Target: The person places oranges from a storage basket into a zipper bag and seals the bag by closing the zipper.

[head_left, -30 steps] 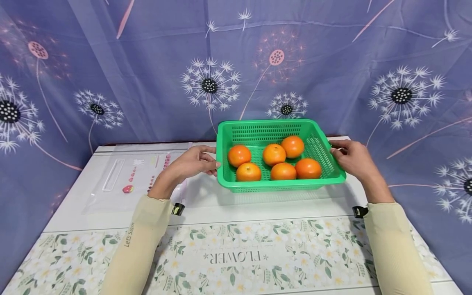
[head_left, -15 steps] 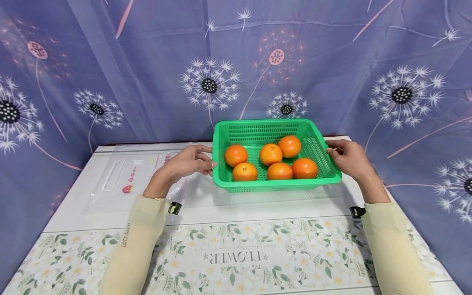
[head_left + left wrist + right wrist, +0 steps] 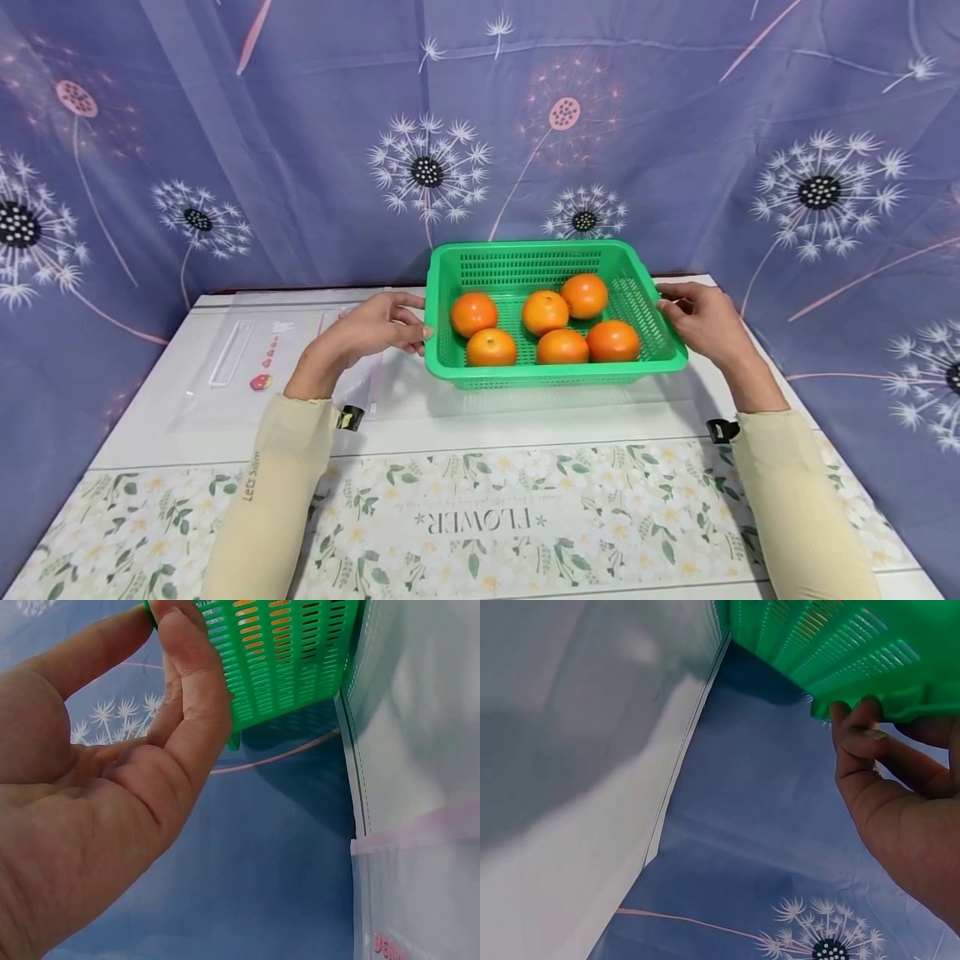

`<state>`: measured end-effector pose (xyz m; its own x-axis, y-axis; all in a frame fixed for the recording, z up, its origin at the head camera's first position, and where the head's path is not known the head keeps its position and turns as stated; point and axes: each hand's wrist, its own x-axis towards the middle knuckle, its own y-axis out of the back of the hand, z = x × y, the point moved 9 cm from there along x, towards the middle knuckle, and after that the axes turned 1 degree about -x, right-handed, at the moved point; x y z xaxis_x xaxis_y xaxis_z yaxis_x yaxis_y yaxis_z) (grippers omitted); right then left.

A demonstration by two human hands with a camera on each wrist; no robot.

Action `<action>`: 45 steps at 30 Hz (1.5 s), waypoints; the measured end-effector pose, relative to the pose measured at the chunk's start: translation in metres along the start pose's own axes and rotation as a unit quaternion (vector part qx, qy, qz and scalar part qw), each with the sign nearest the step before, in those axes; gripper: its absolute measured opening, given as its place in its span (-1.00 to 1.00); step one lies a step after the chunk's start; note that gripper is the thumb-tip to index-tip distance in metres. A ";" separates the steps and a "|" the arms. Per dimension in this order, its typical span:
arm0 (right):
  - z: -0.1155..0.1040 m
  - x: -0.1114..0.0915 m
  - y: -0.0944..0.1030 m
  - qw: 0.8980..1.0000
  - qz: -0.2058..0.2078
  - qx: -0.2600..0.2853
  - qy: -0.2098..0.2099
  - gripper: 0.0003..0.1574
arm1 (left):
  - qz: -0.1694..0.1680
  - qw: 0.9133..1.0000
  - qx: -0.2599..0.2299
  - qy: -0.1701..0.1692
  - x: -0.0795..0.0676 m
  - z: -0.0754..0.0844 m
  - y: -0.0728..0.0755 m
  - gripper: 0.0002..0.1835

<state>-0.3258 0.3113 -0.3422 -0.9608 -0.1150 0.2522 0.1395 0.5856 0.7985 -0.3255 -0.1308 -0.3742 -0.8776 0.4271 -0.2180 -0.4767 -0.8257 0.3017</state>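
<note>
A green slotted plastic basket [image 3: 555,372] stands at the back of the table, with several glossy round orange fruits [image 3: 473,314] inside. At its left end my left hand [image 3: 372,327] pinches the rim between thumb and fingers, as the left wrist view also shows with the hand [image 3: 142,776] beneath the basket wall [image 3: 277,682]. My right hand [image 3: 707,327] holds the right end of the rim. Close up in the right wrist view, bent fingers of that hand [image 3: 907,802] grip the rim's underside. Whether the basket's base touches the table cannot be told.
To the left lies a clear plastic zip bag [image 3: 217,400] with strawberry prints, partly under my left forearm. A floral tablecloth [image 3: 480,554] covers the front of the table [image 3: 540,433]. Behind hangs a purple dandelion-print curtain [image 3: 315,125], close to the basket's back rim.
Both hands have moved the basket a short way left, with the fruits carried along in it. The grip at each end stays the same.
</note>
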 end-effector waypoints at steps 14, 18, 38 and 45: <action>-0.007 0.002 -0.008 1.000 0.004 0.023 0.008 -0.53 | -0.003 1.000 0.008 0.005 -0.005 -0.002 0.010 -0.32; -0.010 0.002 -0.009 1.000 0.001 0.025 0.006 -0.52 | -0.003 1.000 0.012 0.007 -0.007 -0.003 0.012 -0.33; -0.014 0.003 -0.016 1.000 0.017 0.023 -0.003 -0.52 | -0.011 0.999 0.032 0.010 -0.012 -0.005 0.021 -0.34; -0.016 0.003 -0.019 0.999 0.021 0.029 -0.004 -0.52 | -0.013 1.000 0.027 0.010 -0.013 -0.007 0.024 -0.34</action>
<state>-0.3271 0.2873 -0.3478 -0.9562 -0.0835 0.2807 0.1658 0.6359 0.7538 -0.3250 -0.1585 -0.3708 -0.8640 0.4398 -0.2451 -0.5017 -0.7935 0.3445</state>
